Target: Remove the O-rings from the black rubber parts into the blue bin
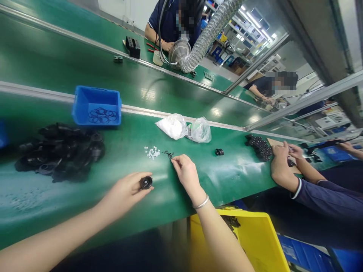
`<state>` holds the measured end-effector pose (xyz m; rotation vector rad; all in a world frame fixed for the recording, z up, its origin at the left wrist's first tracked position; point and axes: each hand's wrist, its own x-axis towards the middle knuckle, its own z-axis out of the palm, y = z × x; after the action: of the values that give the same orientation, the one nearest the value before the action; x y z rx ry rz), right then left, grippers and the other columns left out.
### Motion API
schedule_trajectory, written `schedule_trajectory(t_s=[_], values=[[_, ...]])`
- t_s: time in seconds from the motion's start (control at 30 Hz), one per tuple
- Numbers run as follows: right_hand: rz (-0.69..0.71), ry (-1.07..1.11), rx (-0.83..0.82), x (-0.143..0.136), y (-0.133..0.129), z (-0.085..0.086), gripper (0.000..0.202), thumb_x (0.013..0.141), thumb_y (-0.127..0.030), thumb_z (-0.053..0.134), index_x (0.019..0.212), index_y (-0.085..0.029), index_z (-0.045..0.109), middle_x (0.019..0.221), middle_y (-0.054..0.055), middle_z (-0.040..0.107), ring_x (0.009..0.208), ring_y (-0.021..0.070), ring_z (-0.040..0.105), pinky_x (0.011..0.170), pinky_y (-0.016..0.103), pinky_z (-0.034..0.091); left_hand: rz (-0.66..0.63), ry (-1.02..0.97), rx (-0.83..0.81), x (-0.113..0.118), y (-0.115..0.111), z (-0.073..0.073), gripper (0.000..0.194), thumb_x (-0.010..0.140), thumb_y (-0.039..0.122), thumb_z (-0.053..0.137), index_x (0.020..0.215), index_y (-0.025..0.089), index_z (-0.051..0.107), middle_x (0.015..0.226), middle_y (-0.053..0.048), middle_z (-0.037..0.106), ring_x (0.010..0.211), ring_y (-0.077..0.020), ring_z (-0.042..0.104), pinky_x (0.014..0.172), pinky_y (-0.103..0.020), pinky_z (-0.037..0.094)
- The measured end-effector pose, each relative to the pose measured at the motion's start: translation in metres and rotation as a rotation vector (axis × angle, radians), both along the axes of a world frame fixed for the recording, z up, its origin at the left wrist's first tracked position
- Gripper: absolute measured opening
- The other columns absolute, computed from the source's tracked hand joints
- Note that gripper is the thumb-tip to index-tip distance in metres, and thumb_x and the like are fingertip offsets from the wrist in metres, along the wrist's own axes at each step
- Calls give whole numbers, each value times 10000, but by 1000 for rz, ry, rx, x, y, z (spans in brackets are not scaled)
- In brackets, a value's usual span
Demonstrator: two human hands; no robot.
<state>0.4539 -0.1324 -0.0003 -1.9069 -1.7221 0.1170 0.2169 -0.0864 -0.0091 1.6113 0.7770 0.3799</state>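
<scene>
My left hand [132, 189] is closed round a round black plastic part [146, 183], its hollow face turned up with a small pale spot in the middle. To its right, my right hand [185, 172] pinches its thumb and forefinger together at the edge of a small group of tiny black pieces [169, 154]. Whatever sits between those fingertips is too small to make out. Small white pieces [153, 152] lie scattered just left of the black ones. Behind them stand a clear bag of white pieces [173, 126] and another clear plastic bag [200, 129].
A blue bin [96, 105] holds thin black rings. Left lies a heap of black parts [62, 151]; right, a single black part [219, 152] and a dark pile [258, 147]. A co-worker's hands [280, 158] work there. A yellow crate [255, 234] stands below the table edge.
</scene>
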Motion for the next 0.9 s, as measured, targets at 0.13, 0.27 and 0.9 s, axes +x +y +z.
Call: schedule_trajectory(t_s=[0.13, 0.27, 0.9], values=[[143, 203, 16, -34, -14, 15, 113, 938, -190, 582, 841, -189, 639, 773, 20, 638, 710, 150, 599, 648, 261, 502, 28, -14, 70, 1, 0, -1, 333, 870, 337, 598, 1184, 232, 622, 1104, -74, 674, 899, -206, 706, 816, -314, 587], [314, 296, -1, -66, -23, 16, 101, 959, -158, 548, 955, -197, 642, 875, 46, 625, 821, 158, 617, 730, 278, 534, 15, 50, 186, 1, 1, -2, 349, 839, 230, 581, 1185, 209, 621, 961, -45, 677, 713, -158, 635, 690, -277, 553], [437, -116, 12, -70, -41, -2, 443, 951, -81, 511, 1388, -145, 478, 1025, 139, 614, 947, 240, 612, 797, 379, 573, 14, 70, 75, 0, 4, 0, 395, 817, 180, 559, 1206, 204, 620, 1047, -62, 646, 723, -159, 632, 753, -313, 538]])
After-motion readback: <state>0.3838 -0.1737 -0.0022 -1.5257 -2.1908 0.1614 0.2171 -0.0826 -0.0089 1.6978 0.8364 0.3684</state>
